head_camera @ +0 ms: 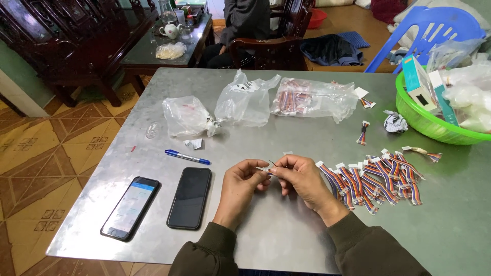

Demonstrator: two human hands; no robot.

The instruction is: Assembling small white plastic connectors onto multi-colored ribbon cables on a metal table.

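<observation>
My left hand (pixel 240 181) and my right hand (pixel 302 178) meet over the grey metal table (pixel 255 240), both pinching one small white connector piece (pixel 266 169) between their fingertips. A thin dark wire or pin sticks up from it. Just right of my right hand lies a pile of short multicoloured ribbon cables (pixel 376 179) with white plugs. Both sleeves are dark olive.
Two phones (pixel 130 207) (pixel 190 197) and a blue pen (pixel 187 157) lie at left. Clear plastic bags (pixel 245 99), one holding more cables (pixel 312 97), sit behind. A green basket (pixel 434 128) with boxes stands at right. A seated person (pixel 245 20) and dark wooden chairs are beyond.
</observation>
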